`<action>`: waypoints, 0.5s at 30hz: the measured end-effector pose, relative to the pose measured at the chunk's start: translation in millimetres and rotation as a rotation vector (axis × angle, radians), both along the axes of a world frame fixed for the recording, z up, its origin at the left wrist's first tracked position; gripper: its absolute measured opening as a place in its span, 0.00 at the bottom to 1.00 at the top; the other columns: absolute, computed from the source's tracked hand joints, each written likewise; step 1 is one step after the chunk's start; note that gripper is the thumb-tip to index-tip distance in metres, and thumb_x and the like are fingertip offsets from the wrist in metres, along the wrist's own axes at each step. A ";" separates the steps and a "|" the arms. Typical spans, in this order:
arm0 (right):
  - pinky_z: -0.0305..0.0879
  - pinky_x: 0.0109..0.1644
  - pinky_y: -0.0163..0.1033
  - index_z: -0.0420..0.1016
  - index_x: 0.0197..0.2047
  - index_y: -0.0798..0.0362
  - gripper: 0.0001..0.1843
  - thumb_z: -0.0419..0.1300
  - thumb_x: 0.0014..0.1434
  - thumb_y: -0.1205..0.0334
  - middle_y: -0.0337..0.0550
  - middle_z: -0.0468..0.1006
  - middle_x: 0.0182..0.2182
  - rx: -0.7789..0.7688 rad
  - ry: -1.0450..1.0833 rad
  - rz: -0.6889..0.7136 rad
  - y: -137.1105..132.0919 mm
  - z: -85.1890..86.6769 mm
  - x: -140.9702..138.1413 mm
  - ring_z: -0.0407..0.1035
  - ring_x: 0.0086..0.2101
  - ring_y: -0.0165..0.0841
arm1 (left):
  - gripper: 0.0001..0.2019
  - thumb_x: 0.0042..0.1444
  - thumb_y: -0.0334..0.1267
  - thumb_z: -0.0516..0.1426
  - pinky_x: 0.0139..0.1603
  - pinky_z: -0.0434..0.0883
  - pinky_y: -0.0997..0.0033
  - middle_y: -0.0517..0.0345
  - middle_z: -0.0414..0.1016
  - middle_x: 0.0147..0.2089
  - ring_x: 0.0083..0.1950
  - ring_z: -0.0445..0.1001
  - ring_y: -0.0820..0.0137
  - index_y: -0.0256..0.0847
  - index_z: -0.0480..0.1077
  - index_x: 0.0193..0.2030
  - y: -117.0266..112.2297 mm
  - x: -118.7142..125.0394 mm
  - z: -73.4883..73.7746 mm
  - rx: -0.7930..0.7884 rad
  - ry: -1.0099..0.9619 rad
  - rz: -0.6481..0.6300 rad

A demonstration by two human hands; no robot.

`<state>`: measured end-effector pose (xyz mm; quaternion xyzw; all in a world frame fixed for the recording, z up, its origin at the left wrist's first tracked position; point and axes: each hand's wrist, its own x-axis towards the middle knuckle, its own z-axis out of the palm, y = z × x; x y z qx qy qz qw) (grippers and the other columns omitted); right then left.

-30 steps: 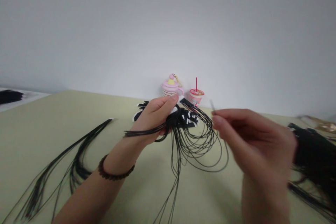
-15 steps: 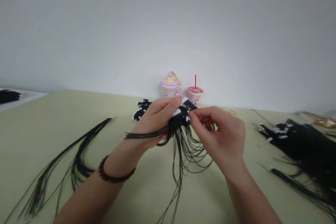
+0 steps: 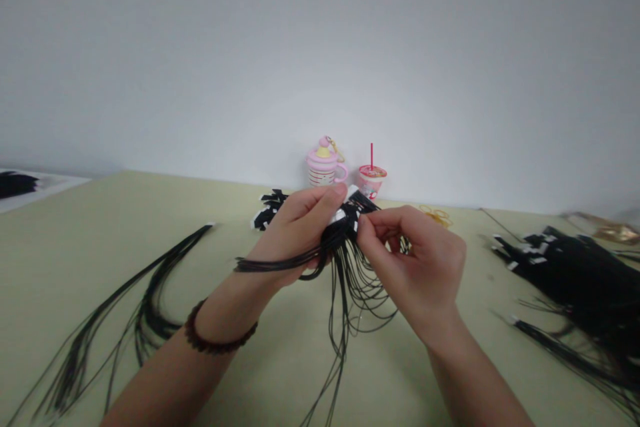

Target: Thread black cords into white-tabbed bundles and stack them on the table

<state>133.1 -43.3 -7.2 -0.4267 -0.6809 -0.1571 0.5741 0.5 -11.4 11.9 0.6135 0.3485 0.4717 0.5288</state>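
Your left hand clasps a bundle of thin black wires, your right hand pinching its edge narrowly; a sharp tug could tangle the dangling loops

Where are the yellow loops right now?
In the head view, the yellow loops lie on the table right of centre, just beyond the right hand and to the right of the cup with the red straw.

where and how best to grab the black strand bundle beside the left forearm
Probably pinch the black strand bundle just short of its white tip, coming down from above: there the strands gather into a narrow end, while their nearer ends fan out loosely across the table.
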 end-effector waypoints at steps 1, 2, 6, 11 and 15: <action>0.59 0.22 0.28 0.73 0.25 0.57 0.04 0.61 0.51 0.71 0.33 0.70 0.17 0.001 0.001 0.004 0.2 -0.2 0.4 0.63 0.19 0.21 | 0.18 0.57 0.48 0.52 0.09 0.49 0.84 0.68 0.54 0.14 0.11 0.53 0.82 0.39 0.60 0.21 0.0 0.1 0.1 0.001 0.003 0.006; 0.59 0.22 0.29 0.73 0.25 0.56 0.04 0.61 0.51 0.71 0.33 0.70 0.18 0.002 0.003 0.011 0.5 -0.3 0.7 0.63 0.19 0.22 | 0.18 0.57 0.48 0.52 0.09 0.49 0.84 0.68 0.54 0.14 0.11 0.53 0.82 0.39 0.60 0.22 -0.1 0.1 0.1 0.002 0.008 0.013; 0.59 0.22 0.29 0.73 0.26 0.55 0.04 0.61 0.52 0.70 0.33 0.71 0.18 -0.002 0.007 0.041 0.9 -0.3 1.7 0.63 0.19 0.22 | 0.18 0.57 0.48 0.52 0.08 0.48 0.83 0.69 0.53 0.13 0.10 0.52 0.82 0.39 0.60 0.22 -0.8 0.3 -0.5 -0.001 0.034 0.032; 0.58 0.22 0.28 0.73 0.26 0.56 0.04 0.61 0.51 0.71 0.33 0.70 0.18 0.004 -0.014 0.037 0.8 -0.2 0.8 0.62 0.19 0.22 | 0.17 0.57 0.47 0.51 0.08 0.49 0.83 0.69 0.53 0.13 0.10 0.53 0.82 0.40 0.60 0.22 -0.7 1.3 -0.1 -0.002 0.049 0.019; 0.59 0.23 0.28 0.73 0.26 0.56 0.04 0.61 0.51 0.71 0.33 0.71 0.18 -0.015 -0.011 0.028 2.0 -0.9 -0.7 0.63 0.19 0.22 | 0.17 0.58 0.47 0.50 0.08 0.48 0.84 0.69 0.53 0.13 0.10 0.52 0.82 0.40 0.60 0.23 -0.8 2.9 0.7 0.004 0.066 0.057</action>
